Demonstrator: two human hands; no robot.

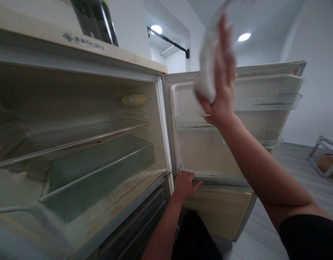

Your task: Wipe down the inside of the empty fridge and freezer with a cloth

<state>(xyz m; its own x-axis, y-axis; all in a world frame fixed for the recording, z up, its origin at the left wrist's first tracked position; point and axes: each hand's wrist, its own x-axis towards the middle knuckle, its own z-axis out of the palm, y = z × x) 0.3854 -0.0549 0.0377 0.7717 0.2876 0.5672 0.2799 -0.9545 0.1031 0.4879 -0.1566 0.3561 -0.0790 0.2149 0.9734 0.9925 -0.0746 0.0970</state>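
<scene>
My right hand point(223, 90) is raised in front of the open refrigerator door point(201, 151) and smeared by motion. A white cloth point(208, 68) lies against its palm, held between thumb and fingers. Low on the door's inner side, close to the hinge, my left hand point(184, 182) rests on the bottom edge with its thumb spread apart and nothing held. To the left stands the refrigerator's open compartment, with a glass shelf point(74, 142) and a greenish clear drawer point(101, 177). Brownish stains mark the compartment's floor and front rim.
A dark container point(95, 20) stands on top of the refrigerator. Clear racks point(266, 104) project from the door's inside. Below it, a second door point(220, 209) also stands open. My knee point(195, 234) is beneath my hands. A small rack point(325, 155) sits on the grey floor at right.
</scene>
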